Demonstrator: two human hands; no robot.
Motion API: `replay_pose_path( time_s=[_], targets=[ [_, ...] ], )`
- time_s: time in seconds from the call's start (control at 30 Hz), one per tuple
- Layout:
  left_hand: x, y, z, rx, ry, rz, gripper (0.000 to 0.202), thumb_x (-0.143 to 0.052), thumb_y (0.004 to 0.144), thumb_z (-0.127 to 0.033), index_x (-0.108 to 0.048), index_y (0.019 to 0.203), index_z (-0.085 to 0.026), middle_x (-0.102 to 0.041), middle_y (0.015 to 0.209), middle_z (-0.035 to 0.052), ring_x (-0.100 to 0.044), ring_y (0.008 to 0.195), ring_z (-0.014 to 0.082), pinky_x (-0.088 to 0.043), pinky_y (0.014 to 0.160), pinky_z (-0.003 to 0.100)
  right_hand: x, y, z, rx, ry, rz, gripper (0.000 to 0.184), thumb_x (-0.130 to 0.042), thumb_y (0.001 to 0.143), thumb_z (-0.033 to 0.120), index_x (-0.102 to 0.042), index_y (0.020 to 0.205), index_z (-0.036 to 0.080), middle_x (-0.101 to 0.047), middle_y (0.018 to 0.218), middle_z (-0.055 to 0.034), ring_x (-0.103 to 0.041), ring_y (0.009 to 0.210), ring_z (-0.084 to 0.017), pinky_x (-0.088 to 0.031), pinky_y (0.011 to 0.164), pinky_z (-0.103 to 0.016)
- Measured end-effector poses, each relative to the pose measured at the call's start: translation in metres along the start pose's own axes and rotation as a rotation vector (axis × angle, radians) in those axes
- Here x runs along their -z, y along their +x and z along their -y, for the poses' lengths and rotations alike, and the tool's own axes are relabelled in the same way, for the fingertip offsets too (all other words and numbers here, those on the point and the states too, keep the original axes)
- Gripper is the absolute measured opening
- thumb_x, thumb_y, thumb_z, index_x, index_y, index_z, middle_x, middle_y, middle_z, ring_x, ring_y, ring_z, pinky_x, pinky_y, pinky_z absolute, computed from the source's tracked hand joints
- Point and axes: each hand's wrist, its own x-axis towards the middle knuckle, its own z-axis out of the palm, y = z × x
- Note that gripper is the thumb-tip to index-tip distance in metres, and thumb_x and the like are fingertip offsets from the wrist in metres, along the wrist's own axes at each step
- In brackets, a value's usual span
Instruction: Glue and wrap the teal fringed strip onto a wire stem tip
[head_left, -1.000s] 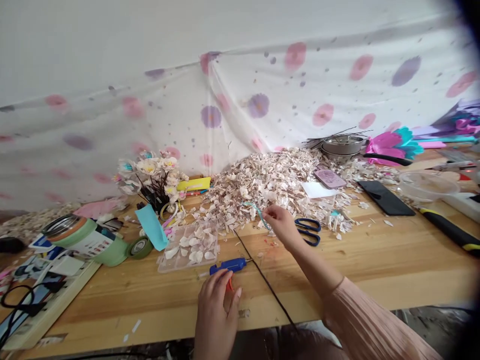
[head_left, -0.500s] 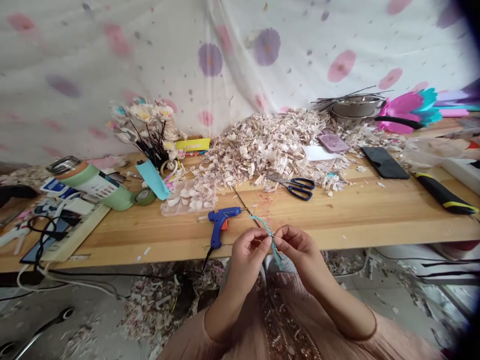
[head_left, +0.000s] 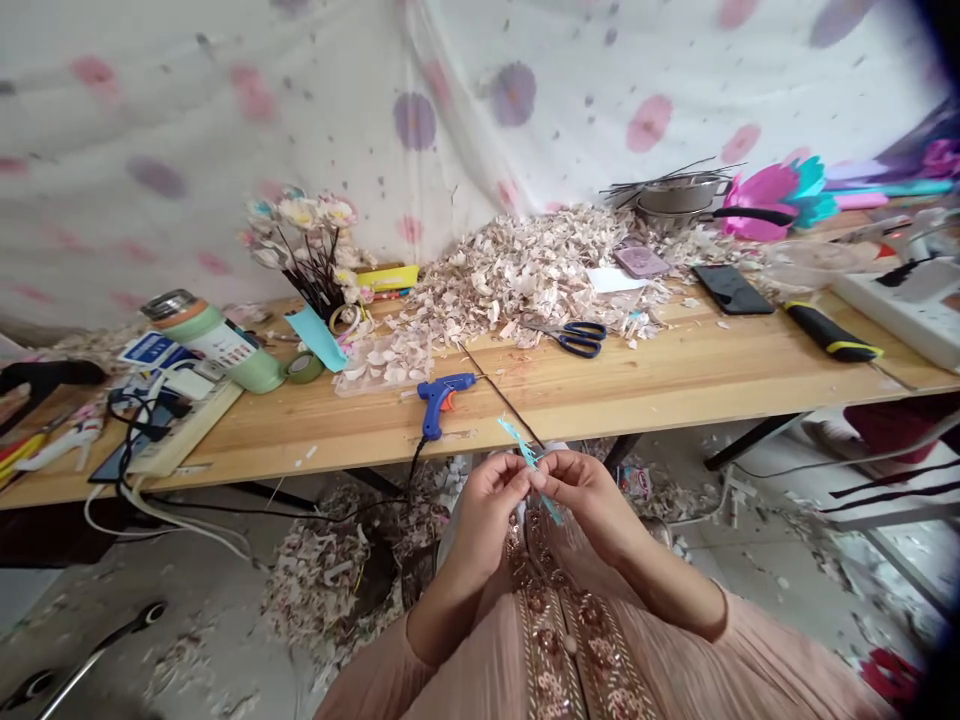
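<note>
A thin turquoise fringed strip [head_left: 516, 436] runs between my hands, one end sticking up past the fingers and the other hanging below. My left hand [head_left: 491, 500] pinches it from the left, thumb against fingertips. From the right, my right hand [head_left: 583, 492] pinches the same strip, so the fingertips of both hands nearly meet. Just beyond them a dark thin stick [head_left: 499, 393] lies on the table and pokes over its front edge. A blue glue gun [head_left: 440, 402] with an orange trigger rests left of the stick. Dark-handled scissors [head_left: 581, 338] lie farther back.
A large heap of pale petals [head_left: 525, 265] covers the table's back. At left stand a green bottle [head_left: 251, 355], a power strip [head_left: 191, 430] with cables, and a bunch of artificial flowers [head_left: 307, 225]. A phone [head_left: 733, 289] and a black-yellow handled tool [head_left: 829, 332] lie right.
The camera view has shifted, so the table sits higher and more floor shows. My hands stay pinched on the turquoise strip and now sit below the table's front edge in view.
</note>
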Motion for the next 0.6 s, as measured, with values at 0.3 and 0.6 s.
replay_pose_path(
  time_s=[0.3, 0.6],
  targets=[
    [0.007, -0.003, 0.006, 0.037, 0.035, 0.015, 0.019, -0.068, 0.079, -0.034, -0.065, 0.078, -0.016, -0.057, 0.072, 0.0001, -0.048, 0.068, 0.0133, -0.039, 0.067, 0.024, -0.003, -0.003, -0.003, 0.017, 0.036, -0.046, 0.039, -0.072, 0.072, 0.055, -0.058, 0.065, 0.019, -0.050, 0.061, 0.0026, -0.042, 0.058, -0.011, -0.034, 0.058, -0.026],
    [0.015, 0.011, 0.011, -0.002, 0.164, 0.032, 0.018, -0.064, 0.082, -0.033, -0.064, 0.076, -0.017, -0.059, 0.074, 0.0008, -0.052, 0.074, 0.0157, -0.041, 0.071, 0.025, -0.002, 0.013, -0.010, 0.018, -0.027, -0.046, 0.032, -0.081, 0.065, 0.042, -0.059, 0.067, 0.020, -0.054, 0.060, 0.0031, -0.045, 0.057, -0.011, -0.036, 0.058, -0.025]
  ],
)
